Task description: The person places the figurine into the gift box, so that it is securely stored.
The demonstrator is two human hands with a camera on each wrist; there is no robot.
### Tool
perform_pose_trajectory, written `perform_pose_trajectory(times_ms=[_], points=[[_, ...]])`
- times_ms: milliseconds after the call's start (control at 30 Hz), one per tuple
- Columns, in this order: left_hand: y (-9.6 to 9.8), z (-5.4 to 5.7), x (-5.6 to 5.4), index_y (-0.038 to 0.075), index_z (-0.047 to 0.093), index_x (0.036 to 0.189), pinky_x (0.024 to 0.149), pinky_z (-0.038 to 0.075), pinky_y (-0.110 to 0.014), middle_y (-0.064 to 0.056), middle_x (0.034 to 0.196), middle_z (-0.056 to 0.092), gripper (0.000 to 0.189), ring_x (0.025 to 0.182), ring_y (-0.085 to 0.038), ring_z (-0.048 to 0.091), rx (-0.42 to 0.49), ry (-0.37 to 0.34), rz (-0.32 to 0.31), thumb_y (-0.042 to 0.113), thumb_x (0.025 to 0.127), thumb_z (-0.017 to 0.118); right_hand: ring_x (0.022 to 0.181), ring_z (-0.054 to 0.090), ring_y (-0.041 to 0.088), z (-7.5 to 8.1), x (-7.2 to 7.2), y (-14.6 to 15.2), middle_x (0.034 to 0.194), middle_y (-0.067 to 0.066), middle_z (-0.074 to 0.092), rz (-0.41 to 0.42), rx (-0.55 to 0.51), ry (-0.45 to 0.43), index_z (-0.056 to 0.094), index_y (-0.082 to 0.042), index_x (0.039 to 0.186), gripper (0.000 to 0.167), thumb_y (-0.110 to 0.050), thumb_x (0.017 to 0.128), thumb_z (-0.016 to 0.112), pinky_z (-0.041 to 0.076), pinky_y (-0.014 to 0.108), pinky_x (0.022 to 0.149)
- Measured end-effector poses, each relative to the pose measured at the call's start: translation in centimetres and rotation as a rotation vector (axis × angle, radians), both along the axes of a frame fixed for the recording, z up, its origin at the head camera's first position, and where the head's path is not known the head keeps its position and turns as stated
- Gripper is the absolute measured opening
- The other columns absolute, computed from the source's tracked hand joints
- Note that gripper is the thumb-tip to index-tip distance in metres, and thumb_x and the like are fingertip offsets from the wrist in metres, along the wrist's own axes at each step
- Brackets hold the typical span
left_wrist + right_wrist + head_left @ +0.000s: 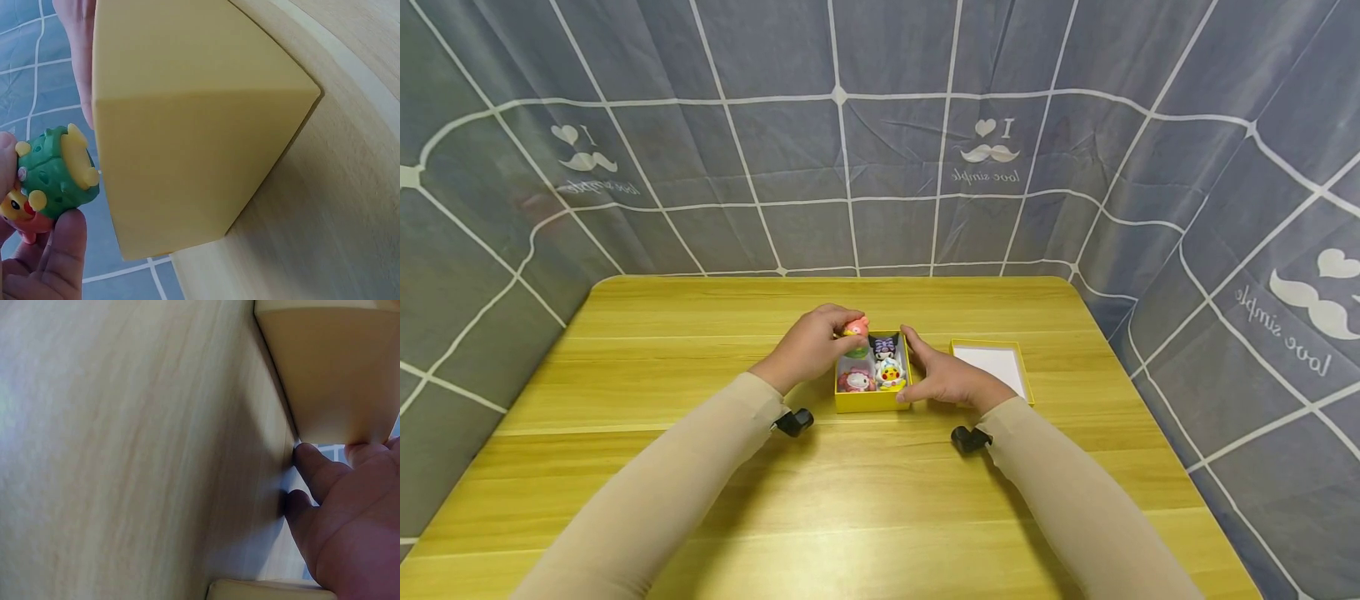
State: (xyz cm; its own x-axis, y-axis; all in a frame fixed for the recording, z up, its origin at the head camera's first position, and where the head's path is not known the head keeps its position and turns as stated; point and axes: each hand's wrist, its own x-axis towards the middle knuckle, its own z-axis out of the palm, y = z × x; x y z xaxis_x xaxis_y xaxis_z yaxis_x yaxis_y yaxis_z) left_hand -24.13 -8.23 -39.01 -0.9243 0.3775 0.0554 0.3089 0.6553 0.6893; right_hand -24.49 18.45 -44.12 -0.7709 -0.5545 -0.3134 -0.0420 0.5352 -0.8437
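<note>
A small toy figure (pixel 856 327) with a pink head and green body is pinched between the thumb and fingers of my left hand (pixel 812 343). It hangs over the back left compartment of an open yellow box (pixel 872 403); in the left wrist view the figure's (pixel 59 169) yellow feet show beside the box wall. Other compartments hold a dark purple figure (pixel 884 348), a yellow-faced figure in white (pixel 891 375) and a pink and white figure (pixel 856 381). My right hand (pixel 953 379) grips the box's right side, thumb at the front corner, fingers toward the back.
Right of the box, partly behind my right hand, lies a yellow-edged lid (pixel 988 360), its white inside facing up. The wooden table (pixel 700 333) ends at a grey curtain (pixel 895 233) with white lines, which hangs along the back and sides.
</note>
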Motion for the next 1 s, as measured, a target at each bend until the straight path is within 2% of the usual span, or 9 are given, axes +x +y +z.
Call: perform_pose_trajectory(times_ms=[100,333,633,733,867,1000], points=[[0.1,-0.04,-0.04,0.008,0.059,0.15,0.103,0.057,-0.043,-0.012,0.141,0.061,0.054,0.119,-0.028,0.063,-0.024,-0.005,-0.018,0.031,0.102,0.072,0.165,0.007,0.026,0.01,0.0,0.04,0.179,0.004,0.001,-0.001,0.004,0.002,-0.012,-0.03,0.17,0.138,-0.037,0.08,0.093,0.009,0.051,0.134],[0.18,-0.19,-0.05,0.007,0.053,0.155,0.107,0.055,-0.044,-0.013,0.143,0.058,0.055,0.121,-0.029,0.061,-0.091,-0.021,-0.034,0.032,0.107,0.064,0.165,0.007,0.025,-0.03,0.04,-0.02,0.179,0.004,0.002,-0.007,0.005,0.001,-0.01,-0.031,0.17,0.137,-0.037,0.08,0.093,0.009,0.05,0.134],[0.39,-0.44,-0.09,0.006,0.052,0.155,0.109,0.054,-0.044,-0.014,0.146,0.057,0.055,0.123,-0.029,0.061,-0.107,-0.023,-0.028,0.031,0.107,0.064,0.165,0.009,0.024,0.0,0.02,-0.04,0.179,0.003,0.002,-0.007,-0.003,-0.005,-0.01,-0.03,0.17,0.138,-0.035,0.079,0.094,0.01,0.047,0.134],[0.54,-0.51,-0.08,0.006,0.054,0.153,0.109,0.054,-0.045,-0.013,0.145,0.058,0.054,0.122,-0.029,0.062,-0.109,-0.026,-0.019,0.032,0.106,0.065,0.165,0.01,0.023,0.02,0.01,-0.02,0.179,0.003,0.002,-0.007,-0.011,-0.008,-0.01,-0.029,0.17,0.138,-0.033,0.079,0.094,0.01,0.046,0.134],[0.67,-0.66,-0.07,0.007,0.059,0.144,0.102,0.057,-0.042,-0.011,0.135,0.064,0.046,0.113,-0.026,0.064,-0.095,-0.024,-0.009,0.03,0.105,0.068,0.165,0.01,0.024,0.11,0.04,-0.01,0.179,0.004,0.003,-0.004,-0.019,-0.011,-0.01,-0.028,0.17,0.137,-0.031,0.08,0.094,0.01,0.045,0.134],[0.69,-0.94,-0.11,0.008,0.064,0.136,0.099,0.057,-0.042,-0.009,0.128,0.068,0.041,0.108,-0.025,0.064,-0.109,0.008,-0.002,0.031,0.103,0.07,0.165,0.01,0.024,0.15,0.07,0.01,0.179,0.004,0.003,-0.004,-0.011,-0.011,-0.01,-0.028,0.17,0.137,-0.032,0.081,0.093,0.01,0.045,0.134]])
